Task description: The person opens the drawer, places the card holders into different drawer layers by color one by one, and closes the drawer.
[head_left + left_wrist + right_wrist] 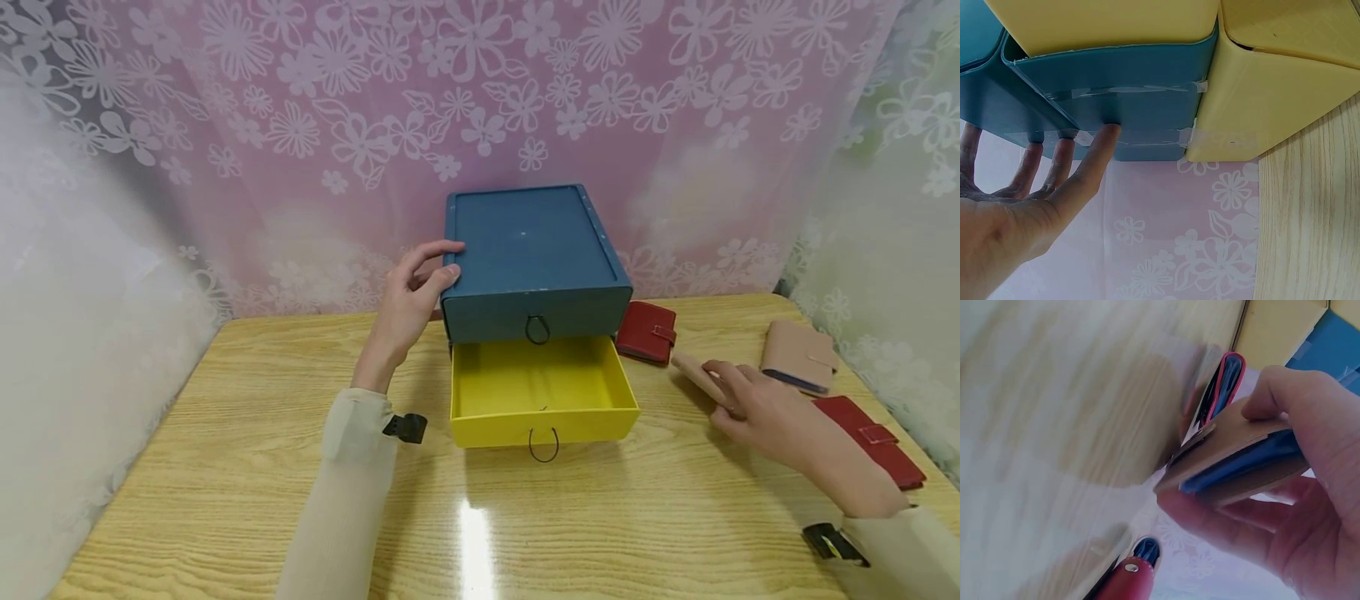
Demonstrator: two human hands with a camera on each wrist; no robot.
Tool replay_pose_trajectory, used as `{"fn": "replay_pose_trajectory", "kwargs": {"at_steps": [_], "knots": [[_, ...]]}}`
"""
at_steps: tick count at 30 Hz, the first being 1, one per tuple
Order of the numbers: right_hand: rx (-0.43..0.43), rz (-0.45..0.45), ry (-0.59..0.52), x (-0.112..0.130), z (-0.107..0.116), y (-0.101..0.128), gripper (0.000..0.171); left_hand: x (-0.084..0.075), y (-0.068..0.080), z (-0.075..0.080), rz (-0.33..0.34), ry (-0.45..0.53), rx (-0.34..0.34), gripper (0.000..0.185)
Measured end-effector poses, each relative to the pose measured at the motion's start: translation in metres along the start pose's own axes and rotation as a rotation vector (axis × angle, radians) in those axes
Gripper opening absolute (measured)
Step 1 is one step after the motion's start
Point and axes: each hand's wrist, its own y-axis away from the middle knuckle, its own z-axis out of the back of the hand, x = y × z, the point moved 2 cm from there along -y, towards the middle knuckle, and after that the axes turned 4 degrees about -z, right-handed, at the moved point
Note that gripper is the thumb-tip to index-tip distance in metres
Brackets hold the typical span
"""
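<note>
A small two-drawer cabinet stands at the middle of the table, its blue upper drawer box [536,237] above a yellow drawer [543,427] that is pulled out and has nothing inside. My left hand [405,304] rests on the blue box's left side, fingertips against the wall and thumb at the top edge. To the right, my right hand [783,417] pinches a beige card holder [697,379] between thumb and fingers, above the table. In the right wrist view, blue sleeves show inside that card holder [1222,456].
A red card holder [647,333] lies beside the cabinet's right side. Farther right are another beige card holder [798,357] and a second red one [870,437], partly behind my right hand. A flowered curtain [487,108] hangs behind the wooden table [247,467].
</note>
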Motion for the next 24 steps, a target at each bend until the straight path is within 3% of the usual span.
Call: {"fn": "replay_pose_trajectory", "kwargs": {"at_steps": [8, 12, 15, 18, 21, 24], "knots": [[-0.232, 0.072, 0.187, 0.0050, 0.0081, 0.0024, 0.027, 0.0003, -0.0005, 0.0001, -0.008, 0.003, 0.000, 0.035], [-0.337, 0.150, 0.226, 0.0056, 0.0097, 0.0023, 0.036, 0.0007, -0.0010, 0.0003, -0.010, -0.005, -0.002, 0.035], [-0.345, 0.185, 0.199, 0.0055, 0.0087, 0.0026, 0.025, 0.0008, -0.0009, 0.0002, -0.009, -0.005, -0.001, 0.035], [-0.339, 0.193, 0.183, 0.0059, 0.0084, 0.0028, 0.047, 0.0010, -0.0009, 0.0000, -0.007, -0.005, -0.001, 0.034], [-0.368, 0.204, 0.197, 0.0068, 0.0082, 0.0016, 0.022, 0.0012, -0.0011, 0.0001, -0.005, -0.005, -0.003, 0.034], [-0.415, 0.225, 0.209, 0.0077, 0.0082, 0.0001, 0.044, 0.0017, -0.0016, 0.0003, -0.005, -0.003, -0.005, 0.035]]}}
